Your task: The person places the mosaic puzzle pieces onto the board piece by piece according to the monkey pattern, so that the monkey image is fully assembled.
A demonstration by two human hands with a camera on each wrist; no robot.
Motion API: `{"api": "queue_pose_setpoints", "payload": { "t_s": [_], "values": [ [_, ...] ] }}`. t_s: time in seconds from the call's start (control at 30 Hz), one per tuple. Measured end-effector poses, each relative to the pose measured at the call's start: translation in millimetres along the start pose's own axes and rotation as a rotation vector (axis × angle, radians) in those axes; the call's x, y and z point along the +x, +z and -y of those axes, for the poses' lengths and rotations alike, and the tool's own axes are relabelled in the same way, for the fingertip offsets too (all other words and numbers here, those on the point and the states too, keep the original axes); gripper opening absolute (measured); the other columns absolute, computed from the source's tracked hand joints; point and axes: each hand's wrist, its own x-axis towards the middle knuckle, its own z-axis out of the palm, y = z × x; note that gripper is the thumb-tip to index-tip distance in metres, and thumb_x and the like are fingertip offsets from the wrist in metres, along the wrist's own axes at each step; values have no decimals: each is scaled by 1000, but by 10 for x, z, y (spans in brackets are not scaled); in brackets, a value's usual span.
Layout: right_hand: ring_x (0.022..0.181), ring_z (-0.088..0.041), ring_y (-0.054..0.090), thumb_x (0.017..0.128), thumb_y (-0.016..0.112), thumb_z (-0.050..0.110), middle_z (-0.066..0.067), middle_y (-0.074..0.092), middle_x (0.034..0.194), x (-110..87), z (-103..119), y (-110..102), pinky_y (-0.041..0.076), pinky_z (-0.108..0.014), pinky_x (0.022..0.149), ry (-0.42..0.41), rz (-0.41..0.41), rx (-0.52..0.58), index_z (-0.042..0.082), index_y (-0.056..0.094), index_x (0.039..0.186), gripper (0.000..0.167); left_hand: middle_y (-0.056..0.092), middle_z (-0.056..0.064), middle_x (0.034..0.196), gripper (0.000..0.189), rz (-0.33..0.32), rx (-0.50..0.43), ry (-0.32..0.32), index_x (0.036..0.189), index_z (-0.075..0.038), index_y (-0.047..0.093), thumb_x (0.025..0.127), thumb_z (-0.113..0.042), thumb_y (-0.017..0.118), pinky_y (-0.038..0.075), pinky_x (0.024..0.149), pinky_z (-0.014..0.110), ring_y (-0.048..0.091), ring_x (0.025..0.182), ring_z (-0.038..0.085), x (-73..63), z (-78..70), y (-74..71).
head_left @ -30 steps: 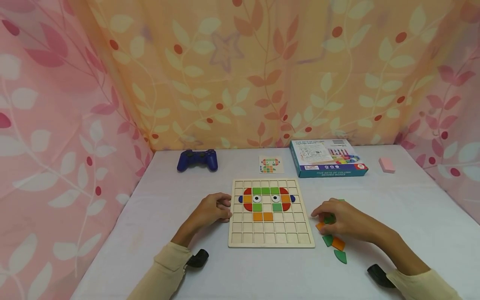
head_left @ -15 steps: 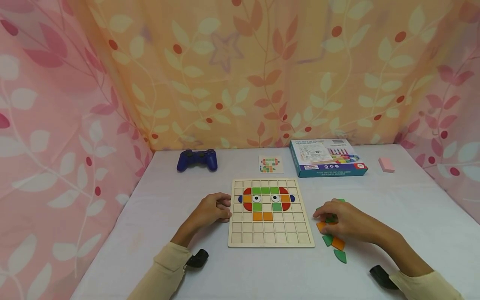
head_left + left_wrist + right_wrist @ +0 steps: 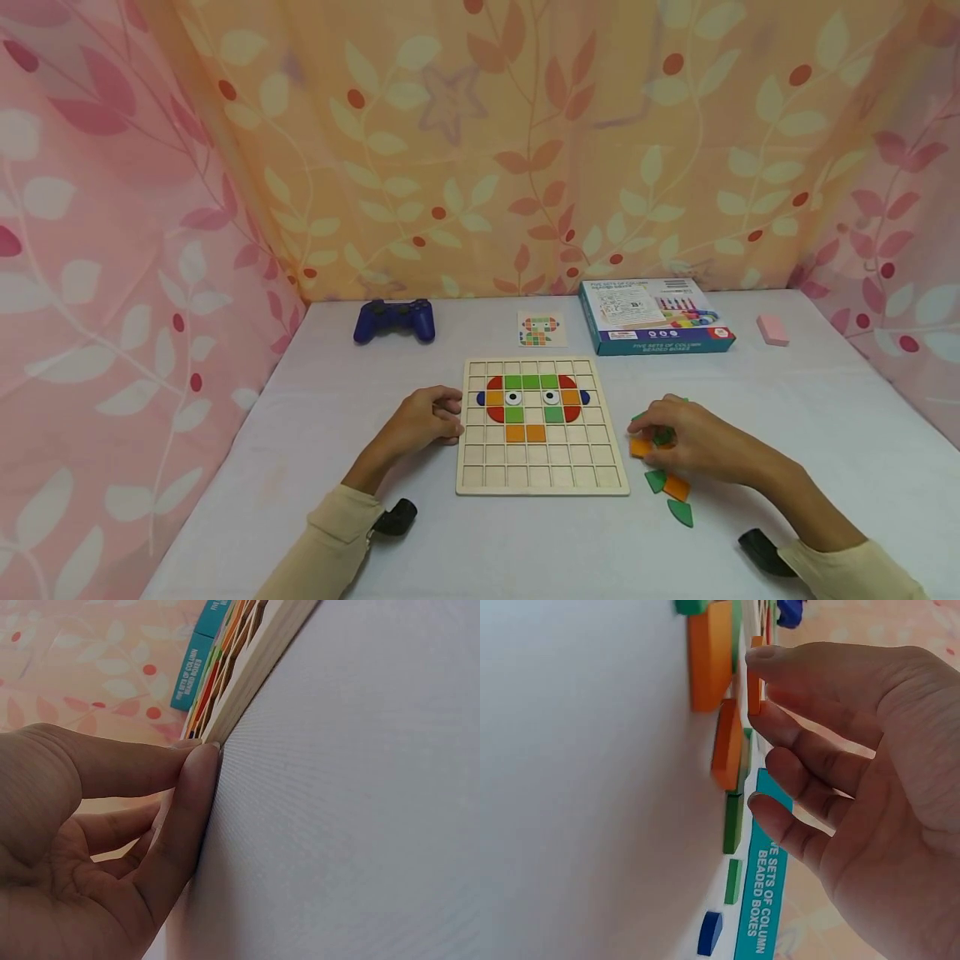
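– Only a slight change is shown since the earlier frame: the right hand (image 3: 693, 437) is shifted a little rightward and the orange tile (image 3: 755, 682) is turned squarer to the head view, while the left hand (image 3: 416, 423) is kept in place.

– How are the fingers set?

– On the right, the tile is pinched between thumb and fingertip, the other fingers being loosely bent. On the left, they are brought narrowly together at the left edge of the board (image 3: 543, 491), which seems lightly gripped.

– And where is the tile?

– Just right of the board, apparently raised off the worktop (image 3: 540, 542).

– How should it be handled?

– It is judged light, stiff and hard to break, though its smooth face may be slippery; it is best taken by opposite side edges.

– What of materials and shapes?

– The board is pale and wood-like, divided into square cells. A green quarter-round piece (image 3: 680, 513) is seen near a second orange square (image 3: 676, 487); a round-backed blue piece (image 3: 709, 934) is shown farther off. The worktop is covered in white, finely woven cloth.
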Motion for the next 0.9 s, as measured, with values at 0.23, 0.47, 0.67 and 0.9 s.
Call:
{"api": "queue_pose_setpoints", "payload": {
  "t_s": [0.23,0.47,0.67,0.9],
  "values": [
    [101,-15,55,87,85,35,15,69,105,103,135,16,59,-23,81,-5,3,16,22,80,119,35,64,15,118,53,5,-10,1,140,5,61,89,7,77,67,74,30,68,91,19,-2,2,3],
    [103,-12,54,90,84,39,17,68,105,244,271,89,58,-26,87,-74,-6,-4,24,81,118,32,65,15,117,54,3,-4,4,139,5,61,88,7,77,67,74,31,68,91,19,4,0,0],
    [106,-13,54,89,83,40,16,69,107,390,410,171,59,-33,94,-119,17,-8,22,82,117,33,65,14,117,54,0,-7,2,139,5,62,88,6,78,67,75,32,69,90,18,2,6,6],
    [106,-14,54,89,83,39,14,68,108,544,537,248,58,-35,93,-166,45,-15,21,82,117,33,64,15,118,54,2,-10,2,140,5,61,89,7,77,67,74,30,68,90,19,-16,-16,2]
  ]
}}
